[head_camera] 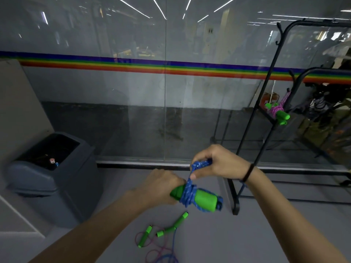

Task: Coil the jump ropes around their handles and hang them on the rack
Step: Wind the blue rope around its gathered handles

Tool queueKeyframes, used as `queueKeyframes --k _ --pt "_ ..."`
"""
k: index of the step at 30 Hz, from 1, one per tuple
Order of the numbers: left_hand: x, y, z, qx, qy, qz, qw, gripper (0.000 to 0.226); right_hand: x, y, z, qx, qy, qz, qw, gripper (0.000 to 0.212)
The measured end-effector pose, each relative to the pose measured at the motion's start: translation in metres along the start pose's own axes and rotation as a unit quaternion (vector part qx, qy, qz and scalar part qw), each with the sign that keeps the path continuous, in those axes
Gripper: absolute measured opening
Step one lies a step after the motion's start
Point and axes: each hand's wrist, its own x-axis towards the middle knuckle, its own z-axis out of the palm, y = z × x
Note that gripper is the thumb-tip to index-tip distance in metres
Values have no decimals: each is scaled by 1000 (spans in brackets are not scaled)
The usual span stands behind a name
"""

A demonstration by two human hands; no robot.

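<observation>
My left hand is closed around the near end of the green handles, held roughly level in front of the rack, just left of its foot. Blue rope is wound in several turns about the middle of the handles, with a further bunch at their far end. My right hand, just above the handles, is curled shut on a strand of the same rope, thumb and fingers pinching it where it rises from the coil; a dark band circles that wrist. On the rack, up its near post, hangs a coiled pink rope with green handles. On the grey floor below my hands, left of the rack's foot, lie loose ropes, pink and blue, with green handles apart from one another. A grey bin stands well left of the rack. Behind the rack runs a glass wall bearing a rainbow stripe.
</observation>
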Motion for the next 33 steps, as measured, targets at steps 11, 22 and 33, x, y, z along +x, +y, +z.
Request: queueKeyframes --k 11,22,33 --pt "-5 -2 -6 -356 193 -17 914 34 -10 49 46 394 159 141 894 25" --pt "5 -44 -9 -276 312 -268 869 42 -26 25 67 181 46 112 976 38" --pt "-3 -13 23 -27 21 36 999 26 -21 -8 6 -88 -35 -40 995 29"
